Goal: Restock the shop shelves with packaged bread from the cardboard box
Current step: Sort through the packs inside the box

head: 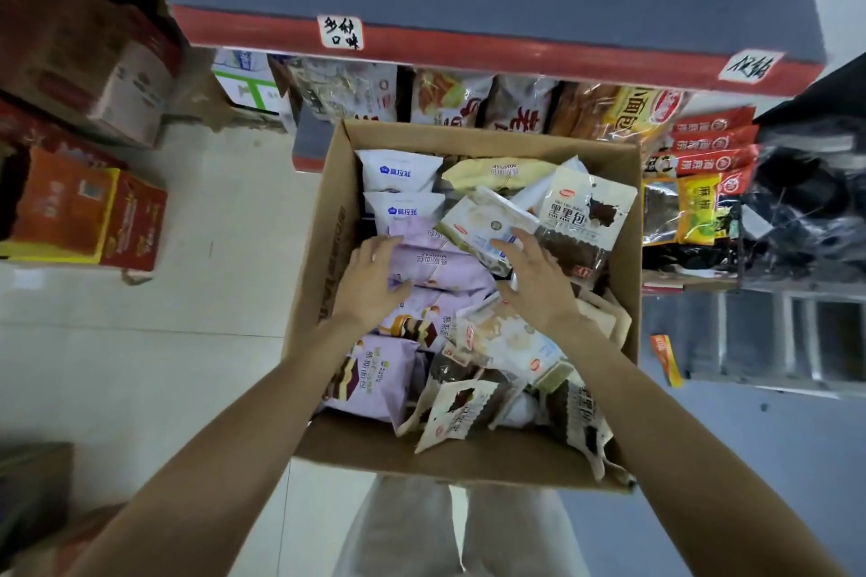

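An open cardboard box [323,248] stands on the floor below me, full of packaged bread. Purple packs [436,267] lie in its left half, white and blue packs [398,171] at the back left, a yellow pack [496,171] behind them. A brown and white pack [586,216] stands at the right. My left hand [372,281] rests with relaxed fingers on the purple packs. My right hand [534,281] lies with straight fingers against a pale blue and white pack [482,225]. Whether its thumb grips the pack is hidden.
A shelf with a red front edge [468,56] hangs over the box's far side. Bread packs [450,101] fill the level beneath it. Red snack packs [712,141] hang at the right. Stacked cartons [84,211] stand at the left. A metal ladder [768,337] lies right of the box.
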Demonstrator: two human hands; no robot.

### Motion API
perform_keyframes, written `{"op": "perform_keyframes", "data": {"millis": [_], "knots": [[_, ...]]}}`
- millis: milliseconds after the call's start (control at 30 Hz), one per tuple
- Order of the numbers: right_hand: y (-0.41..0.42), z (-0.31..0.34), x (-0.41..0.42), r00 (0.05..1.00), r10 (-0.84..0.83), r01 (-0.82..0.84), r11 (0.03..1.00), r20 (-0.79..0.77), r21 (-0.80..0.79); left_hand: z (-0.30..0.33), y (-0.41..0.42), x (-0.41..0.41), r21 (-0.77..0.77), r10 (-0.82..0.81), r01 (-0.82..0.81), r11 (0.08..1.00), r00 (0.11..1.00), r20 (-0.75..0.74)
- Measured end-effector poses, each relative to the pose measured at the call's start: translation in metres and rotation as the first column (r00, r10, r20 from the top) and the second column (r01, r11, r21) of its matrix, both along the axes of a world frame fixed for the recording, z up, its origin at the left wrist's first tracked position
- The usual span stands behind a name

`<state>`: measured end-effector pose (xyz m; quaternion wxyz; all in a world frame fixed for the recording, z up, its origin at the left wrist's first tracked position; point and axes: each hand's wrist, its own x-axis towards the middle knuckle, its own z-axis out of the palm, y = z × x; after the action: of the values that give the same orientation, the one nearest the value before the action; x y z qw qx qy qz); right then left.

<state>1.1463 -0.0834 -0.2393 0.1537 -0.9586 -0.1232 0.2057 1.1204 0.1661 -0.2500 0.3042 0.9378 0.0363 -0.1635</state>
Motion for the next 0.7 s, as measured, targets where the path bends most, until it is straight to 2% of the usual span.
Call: {"op": "perform_keyframes", "data": {"millis": [100, 167, 233, 333, 400, 467, 500, 533, 633, 700], "knots": [[-0.007, -0.003, -0.005, 1.0, 0.005, -0.004, 0.993, -0.006, 0.121, 0.003, -0.019, 0.014, -0.058, -0.049, 0.056, 0.997, 0.992, 0.114], [-0.014, 0.001, -0.012, 1.0, 0.007, -0.004, 0.983, -0.016, 0.185, 0.005, -0.034, 0.024, -0.066, -0.098, 0.108, 0.992, 0.985, 0.143], [-0.022, 0.01, -0.024, 0.997, -0.07, 0.071, 0.979, -0.009, 0.194, 0.009, -0.048, 0.033, -0.073, -0.093, 0.102, 0.992, 0.988, 0.123], [-0.041, 0.03, -0.053, 0.982, -0.178, 0.183, 0.98, -0.069, 0.072, 0.017, -0.061, 0.043, -0.143, 0.082, -0.083, 0.986, 0.997, -0.007], [-0.054, 0.045, -0.079, 0.943, -0.279, 0.279, 0.96, -0.182, -0.027, 0.024, -0.065, 0.046, -0.269, 0.255, -0.277, 0.922, 0.96, -0.116], [-0.06, 0.055, -0.104, 0.822, -0.492, 0.474, 0.87, -0.287, -0.134, 0.031, -0.07, 0.048, -0.414, 0.471, -0.534, 0.737, 0.845, -0.251], [-0.059, 0.057, -0.114, 0.733, -0.601, 0.58, 0.797, -0.319, -0.169, 0.03, -0.072, 0.049, -0.434, 0.546, -0.633, 0.641, 0.774, -0.321], [-0.055, 0.056, -0.12, 0.645, -0.688, 0.676, 0.717, -0.334, -0.171, 0.031, -0.074, 0.048, -0.436, 0.566, -0.685, 0.584, 0.728, -0.387], [-0.033, 0.049, -0.119, 0.476, -0.788, 0.846, 0.532, -0.39, -0.042, 0.028, -0.086, 0.047, -0.402, 0.514, -0.72, 0.566, 0.689, -0.511], [-0.018, 0.048, -0.11, 0.37, -0.826, 0.916, 0.4, -0.426, 0.022, 0.028, -0.095, 0.047, -0.408, 0.546, -0.756, 0.512, 0.653, -0.525]]}}
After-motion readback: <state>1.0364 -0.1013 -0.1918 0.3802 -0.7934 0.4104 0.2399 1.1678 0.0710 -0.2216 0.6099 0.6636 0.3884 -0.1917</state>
